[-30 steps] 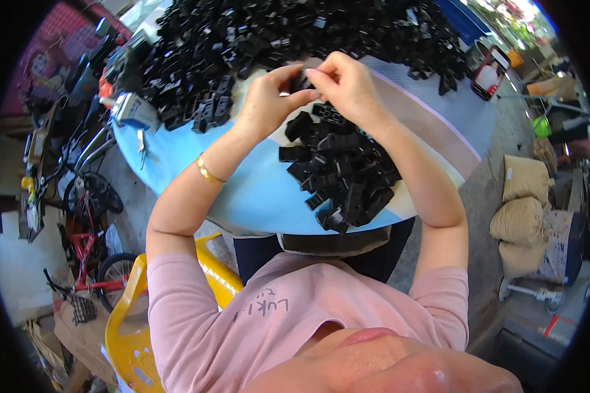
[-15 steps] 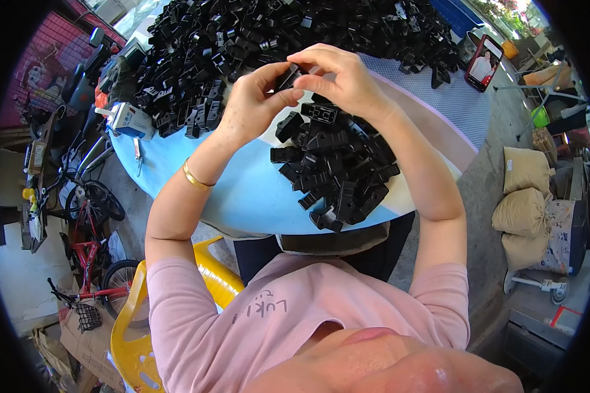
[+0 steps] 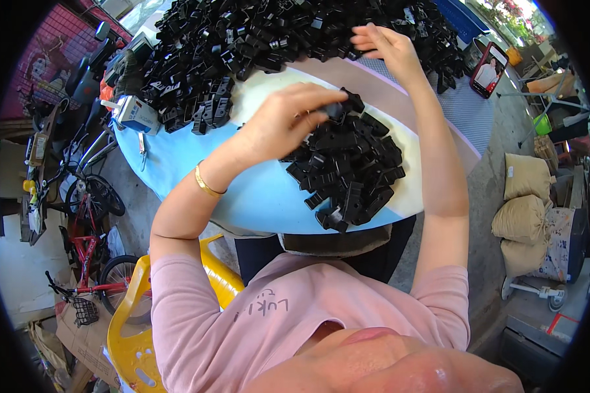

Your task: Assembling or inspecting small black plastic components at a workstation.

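Observation:
My left hand [image 3: 288, 123], slightly smeared by motion, is closed with thumb and fingertips on a small black plastic part [image 3: 334, 111]. It hovers over the upper left of a smaller heap of black plastic parts [image 3: 354, 170] near the table's front edge. Farther off, my right hand [image 3: 390, 51] is at the near right side of a large pile of similar black parts [image 3: 242, 39]. Its fingers are stretched out, and I see nothing in them.
The table has a light blue, cream and brown cover [image 3: 242, 187]. On it stand a blue-and-white box [image 3: 136, 115] at the left and a phone [image 3: 489, 70] at the right. A yellow chair [image 3: 130, 327] and a red bicycle [image 3: 88, 255] are left; stuffed sacks [image 3: 521, 213] are right.
My hands, together over the table before, have parted. The left came down and right to the smaller heap with a black part; the right moved away to the large pile.

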`<action>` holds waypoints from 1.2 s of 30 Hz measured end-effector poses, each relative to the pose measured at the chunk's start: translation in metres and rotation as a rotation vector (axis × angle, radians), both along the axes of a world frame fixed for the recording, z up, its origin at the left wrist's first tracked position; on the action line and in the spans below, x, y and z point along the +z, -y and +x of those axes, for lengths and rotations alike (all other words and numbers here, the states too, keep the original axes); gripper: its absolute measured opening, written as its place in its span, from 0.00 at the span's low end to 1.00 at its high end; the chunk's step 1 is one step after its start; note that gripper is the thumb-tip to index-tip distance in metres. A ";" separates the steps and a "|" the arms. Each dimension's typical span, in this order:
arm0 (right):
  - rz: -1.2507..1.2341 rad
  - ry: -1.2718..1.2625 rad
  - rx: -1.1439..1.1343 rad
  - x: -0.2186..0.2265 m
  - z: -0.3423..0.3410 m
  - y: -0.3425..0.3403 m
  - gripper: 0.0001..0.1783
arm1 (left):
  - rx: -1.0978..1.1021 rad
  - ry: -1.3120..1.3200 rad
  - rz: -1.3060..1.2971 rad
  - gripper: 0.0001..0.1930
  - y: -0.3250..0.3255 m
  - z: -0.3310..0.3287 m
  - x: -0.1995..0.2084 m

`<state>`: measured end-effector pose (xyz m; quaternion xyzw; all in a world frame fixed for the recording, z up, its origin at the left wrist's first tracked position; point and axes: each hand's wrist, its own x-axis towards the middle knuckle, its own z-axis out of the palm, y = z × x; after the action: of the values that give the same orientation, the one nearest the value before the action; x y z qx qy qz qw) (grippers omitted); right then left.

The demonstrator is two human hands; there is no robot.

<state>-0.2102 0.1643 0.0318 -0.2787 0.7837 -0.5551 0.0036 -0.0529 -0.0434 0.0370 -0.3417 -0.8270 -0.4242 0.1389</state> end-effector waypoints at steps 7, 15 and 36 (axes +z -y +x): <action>0.541 -0.590 -0.282 -0.057 -0.018 0.016 0.18 | -0.107 -0.113 -0.088 0.16 0.003 0.005 -0.002; 0.687 -0.482 -0.386 -0.053 -0.016 0.016 0.15 | 0.830 0.315 -0.891 0.16 0.078 -0.010 0.016; 0.911 -0.283 -0.320 -0.022 0.002 -0.003 0.16 | 0.465 0.329 0.039 0.18 0.037 -0.044 -0.038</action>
<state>-0.2081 0.1669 0.0099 -0.1979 0.9721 -0.1071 -0.0666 -0.0968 -0.0802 -0.0011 -0.0665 -0.8863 -0.4465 0.1030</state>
